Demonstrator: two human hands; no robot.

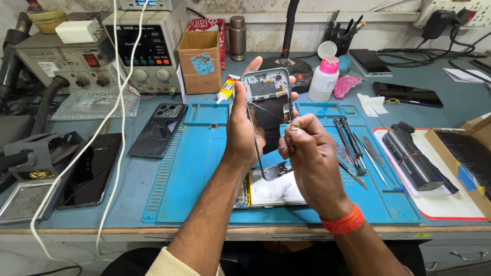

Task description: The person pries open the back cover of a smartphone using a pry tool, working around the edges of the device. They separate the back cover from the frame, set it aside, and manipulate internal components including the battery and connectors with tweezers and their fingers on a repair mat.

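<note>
My left hand (240, 128) grips a phone frame (267, 110) and holds it up above the blue mat (204, 168). My right hand (307, 151) is closed just beside it, pinching something too small to tell, touching the frame's edge. Under both hands lies an open phone (271, 191). Small tools (353, 145) lie right of my right hand.

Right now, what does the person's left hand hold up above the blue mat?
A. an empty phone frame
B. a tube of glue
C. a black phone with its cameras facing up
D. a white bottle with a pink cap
A: the left hand grips a bare phone frame, open through its middle, upright above the blue mat.
</note>
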